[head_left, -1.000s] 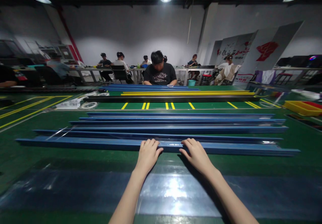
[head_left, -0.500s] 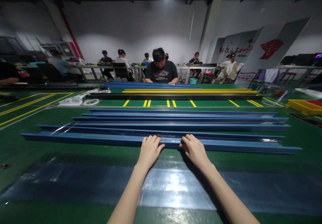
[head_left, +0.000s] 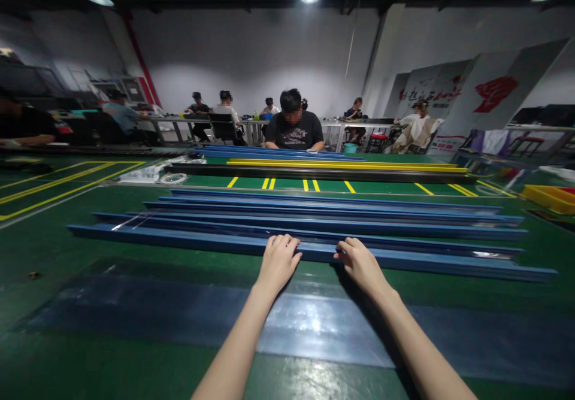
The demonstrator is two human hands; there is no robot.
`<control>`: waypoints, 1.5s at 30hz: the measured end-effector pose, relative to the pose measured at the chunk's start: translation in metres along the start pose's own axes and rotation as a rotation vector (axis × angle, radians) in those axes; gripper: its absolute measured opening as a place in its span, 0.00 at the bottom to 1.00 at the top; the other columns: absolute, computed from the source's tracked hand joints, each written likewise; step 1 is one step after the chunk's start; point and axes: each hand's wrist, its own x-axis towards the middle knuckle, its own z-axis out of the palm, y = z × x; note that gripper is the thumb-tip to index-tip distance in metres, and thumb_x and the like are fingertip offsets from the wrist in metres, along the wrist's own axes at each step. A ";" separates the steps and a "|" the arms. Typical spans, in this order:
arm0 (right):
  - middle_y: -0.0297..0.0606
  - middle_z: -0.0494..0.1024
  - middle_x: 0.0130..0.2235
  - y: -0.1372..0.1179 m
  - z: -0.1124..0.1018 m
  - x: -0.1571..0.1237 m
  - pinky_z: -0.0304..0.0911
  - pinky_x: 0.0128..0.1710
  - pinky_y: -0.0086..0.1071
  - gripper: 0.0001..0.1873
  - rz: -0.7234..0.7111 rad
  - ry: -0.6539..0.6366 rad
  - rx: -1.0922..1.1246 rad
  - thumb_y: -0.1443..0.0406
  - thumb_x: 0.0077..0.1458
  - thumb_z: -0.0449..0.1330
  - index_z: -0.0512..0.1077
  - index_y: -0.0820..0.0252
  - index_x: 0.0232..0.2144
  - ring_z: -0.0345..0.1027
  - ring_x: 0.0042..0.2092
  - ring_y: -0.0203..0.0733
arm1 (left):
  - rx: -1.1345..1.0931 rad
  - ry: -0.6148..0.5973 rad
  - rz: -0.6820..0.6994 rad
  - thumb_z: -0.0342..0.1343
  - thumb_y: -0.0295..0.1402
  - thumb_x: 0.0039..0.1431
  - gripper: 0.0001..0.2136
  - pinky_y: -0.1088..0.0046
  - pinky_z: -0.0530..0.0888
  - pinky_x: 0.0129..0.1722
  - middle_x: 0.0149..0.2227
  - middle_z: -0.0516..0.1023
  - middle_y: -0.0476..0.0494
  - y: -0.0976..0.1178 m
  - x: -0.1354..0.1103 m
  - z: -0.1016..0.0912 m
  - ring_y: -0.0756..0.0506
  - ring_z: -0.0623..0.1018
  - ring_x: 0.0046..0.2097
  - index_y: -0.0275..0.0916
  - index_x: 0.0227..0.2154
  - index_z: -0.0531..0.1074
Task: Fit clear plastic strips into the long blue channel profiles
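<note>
My left hand (head_left: 278, 260) and my right hand (head_left: 360, 263) rest side by side on the nearest long blue strip (head_left: 179, 239), fingers curled over its top edge and gripping it. The strip lies across the green table (head_left: 54, 250) from left to right. Behind it lie several more long blue strips (head_left: 404, 217), some wrapped in clear film. A wide sheet of clear plastic film (head_left: 314, 328) is spread flat on the table under my forearms.
A person in a black shirt (head_left: 294, 130) sits opposite behind yellow strips (head_left: 345, 165) and a black strip. Tape rolls and bags (head_left: 157, 175) lie at the far left, a yellow tray (head_left: 550, 196) at the right. Other people sit at tables in the back.
The view has swung slightly to the left and the strips sit further right in the picture. Both hands stay on the nearest blue strip, a little further from me.
</note>
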 end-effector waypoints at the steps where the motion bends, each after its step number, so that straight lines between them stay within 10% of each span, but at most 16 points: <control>1: 0.39 0.69 0.32 0.006 -0.001 -0.002 0.56 0.34 0.29 0.07 0.010 0.004 0.004 0.68 0.55 0.50 0.68 0.59 0.30 0.62 0.38 0.41 | 0.000 -0.001 0.007 0.52 0.33 0.57 0.07 0.66 0.61 0.46 0.39 0.71 0.47 0.002 0.001 0.000 0.46 0.68 0.43 0.40 0.38 0.67; 15: 0.37 0.70 0.30 0.074 -0.008 -0.023 0.57 0.34 0.31 0.07 0.171 0.132 0.066 0.65 0.51 0.52 0.70 0.58 0.26 0.63 0.37 0.42 | 0.079 -0.038 0.172 0.50 0.34 0.57 0.08 0.67 0.61 0.43 0.40 0.71 0.45 0.010 0.022 -0.001 0.45 0.68 0.44 0.41 0.40 0.66; 45: 0.39 0.72 0.31 0.078 -0.006 -0.021 0.59 0.36 0.33 0.05 0.127 0.114 0.000 0.67 0.51 0.54 0.70 0.59 0.28 0.63 0.36 0.43 | 0.161 0.006 0.201 0.50 0.35 0.58 0.12 0.66 0.61 0.39 0.40 0.72 0.43 0.001 0.013 0.028 0.43 0.69 0.41 0.37 0.43 0.66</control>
